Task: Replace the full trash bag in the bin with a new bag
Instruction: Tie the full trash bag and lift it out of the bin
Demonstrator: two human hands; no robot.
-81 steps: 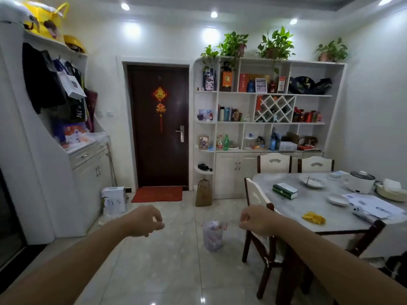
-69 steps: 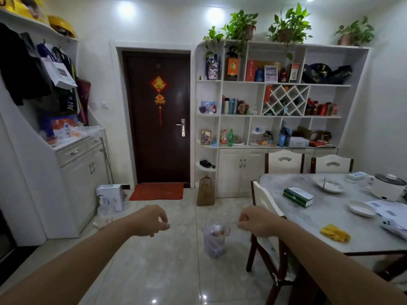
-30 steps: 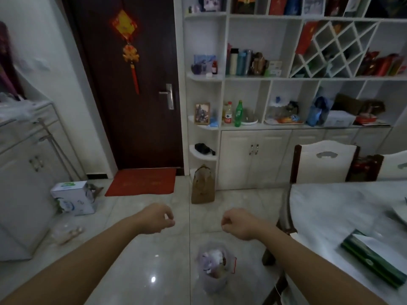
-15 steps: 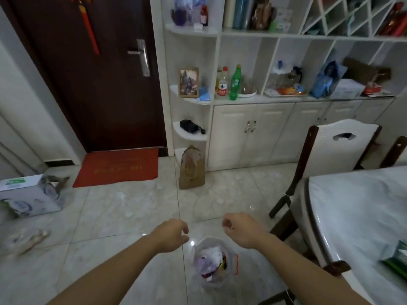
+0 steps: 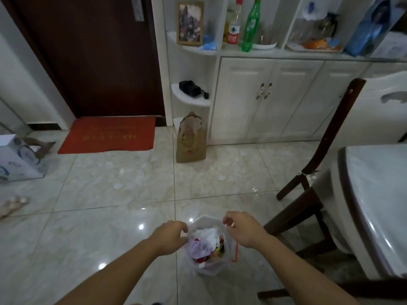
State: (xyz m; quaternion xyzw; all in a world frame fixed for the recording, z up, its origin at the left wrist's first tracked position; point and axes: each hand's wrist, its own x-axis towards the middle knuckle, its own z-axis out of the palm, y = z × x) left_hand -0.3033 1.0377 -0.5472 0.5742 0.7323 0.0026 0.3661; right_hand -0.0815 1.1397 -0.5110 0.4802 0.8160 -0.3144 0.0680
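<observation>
The small bin (image 5: 208,268), lined with a clear trash bag (image 5: 228,249) heaped with rubbish, stands on the tiled floor (image 5: 110,194) beside a dining chair (image 5: 308,194). The left hand (image 5: 169,237) and right hand (image 5: 241,231) flank its rim, fingers curled; whether either grip holds the bag's edge, I cannot tell.

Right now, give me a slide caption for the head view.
Both hands, left and right, reach the rim of the full trash bag on the tiled floor.
</observation>
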